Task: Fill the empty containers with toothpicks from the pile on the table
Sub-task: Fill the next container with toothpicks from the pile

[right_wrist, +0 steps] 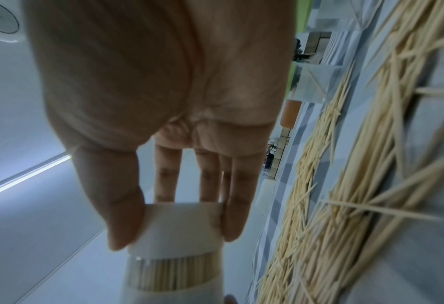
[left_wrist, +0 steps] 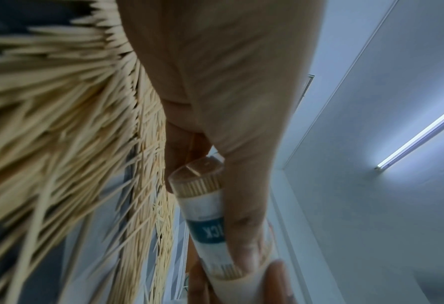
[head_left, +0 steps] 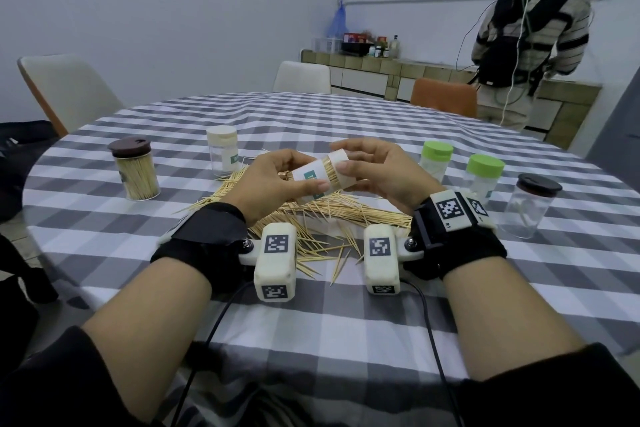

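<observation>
Here, left hand (head_left: 273, 180) grips a full toothpick container (head_left: 320, 177); right hand (head_left: 377, 172) pinches its cap (head_left: 341, 158). A loose cap could spill toothpicks.

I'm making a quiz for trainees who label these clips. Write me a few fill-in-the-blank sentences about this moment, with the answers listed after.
1. The left hand and the right hand together hold one ____ over the toothpick pile.
2. The right hand's fingers grip its cream-coloured ____.
3. The two containers nearest the right hand have caps coloured ____.
4. The dark-lidded jar at far left is full of ____.

Answers: container; cap; green; toothpicks
</observation>
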